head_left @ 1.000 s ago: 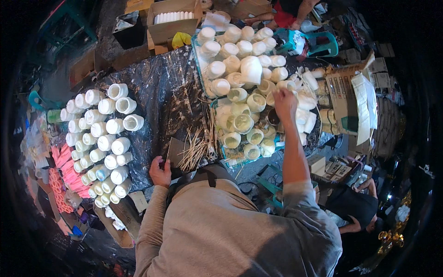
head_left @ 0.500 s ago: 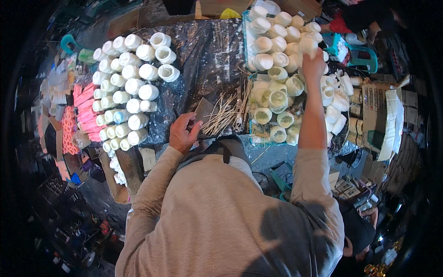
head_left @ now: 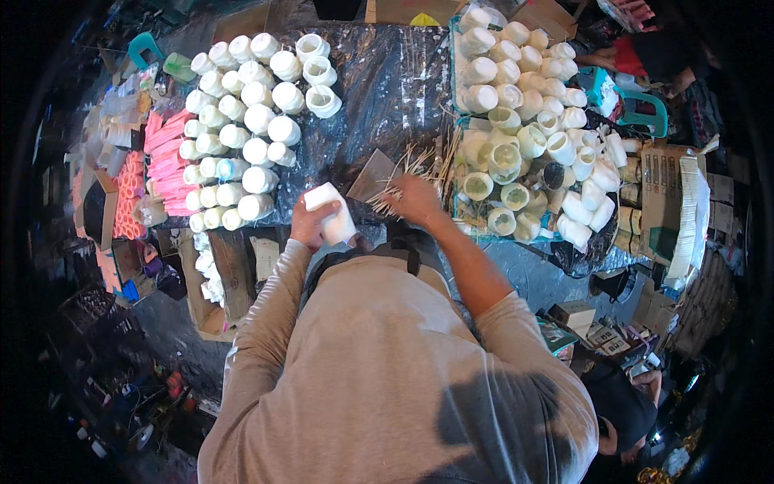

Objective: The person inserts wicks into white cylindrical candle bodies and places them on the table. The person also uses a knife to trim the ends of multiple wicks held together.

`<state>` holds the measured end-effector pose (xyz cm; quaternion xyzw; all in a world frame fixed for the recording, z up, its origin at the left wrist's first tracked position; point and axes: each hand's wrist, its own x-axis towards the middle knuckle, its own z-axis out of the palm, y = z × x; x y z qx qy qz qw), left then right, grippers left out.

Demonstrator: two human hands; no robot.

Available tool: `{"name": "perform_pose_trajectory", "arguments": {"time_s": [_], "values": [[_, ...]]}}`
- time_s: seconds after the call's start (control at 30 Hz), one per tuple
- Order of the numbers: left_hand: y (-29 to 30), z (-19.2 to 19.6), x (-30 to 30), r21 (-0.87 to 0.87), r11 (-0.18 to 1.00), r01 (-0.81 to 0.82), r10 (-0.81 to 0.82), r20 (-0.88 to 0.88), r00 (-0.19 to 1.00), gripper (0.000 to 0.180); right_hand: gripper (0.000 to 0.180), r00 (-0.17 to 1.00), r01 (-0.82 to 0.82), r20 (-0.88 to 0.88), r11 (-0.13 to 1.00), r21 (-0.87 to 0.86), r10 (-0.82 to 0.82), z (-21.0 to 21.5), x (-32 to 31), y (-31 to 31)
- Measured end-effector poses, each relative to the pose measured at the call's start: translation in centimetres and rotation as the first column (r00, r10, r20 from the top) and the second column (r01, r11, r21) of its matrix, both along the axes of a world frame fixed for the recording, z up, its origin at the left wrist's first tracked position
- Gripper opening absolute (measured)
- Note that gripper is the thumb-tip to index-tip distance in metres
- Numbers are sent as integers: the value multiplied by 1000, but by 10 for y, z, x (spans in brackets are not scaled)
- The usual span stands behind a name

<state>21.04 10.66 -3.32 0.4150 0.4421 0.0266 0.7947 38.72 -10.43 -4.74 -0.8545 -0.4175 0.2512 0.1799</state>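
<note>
My left hand (head_left: 307, 222) is closed round a white jar-shaped piece (head_left: 329, 213), which is tilted in front of my waist. My right hand (head_left: 419, 200) is down at a loose pile of thin wooden sticks (head_left: 415, 164) near the table's front edge. Its fingers are bent onto the sticks; how many they grip is hidden. Beside the pile, between my two hands, lies a flat brown square board (head_left: 374, 176). Rows of white jar-shaped pieces (head_left: 260, 119) stand on the left part of the table. More of them, some hollow and translucent (head_left: 505, 161), crowd the right part.
Black plastic sheeting (head_left: 363, 89) covers the table. Pink strips (head_left: 167, 153) lie past its left side. An open cardboard box (head_left: 211, 298) stands below the left front edge. Cardboard (head_left: 665, 202) stands at the right, and another person's arm (head_left: 601, 58) shows at the far right.
My right hand has come back from the right-hand group to the sticks. The white piece it held is now in my left hand, which was empty before.
</note>
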Motion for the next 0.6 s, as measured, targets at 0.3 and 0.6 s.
{"name": "perform_pose_trajectory", "arguments": {"time_s": [0.3,0.6], "values": [[-6,18,-18,-31,998,-56,60,131,990,60,11,952,-162,260,986,-27,163,-82,47,-10],[-8,89,-30,470,877,98,-237,246,940,69,16,791,573,-526,681,456,-314,42,20,12]]}}
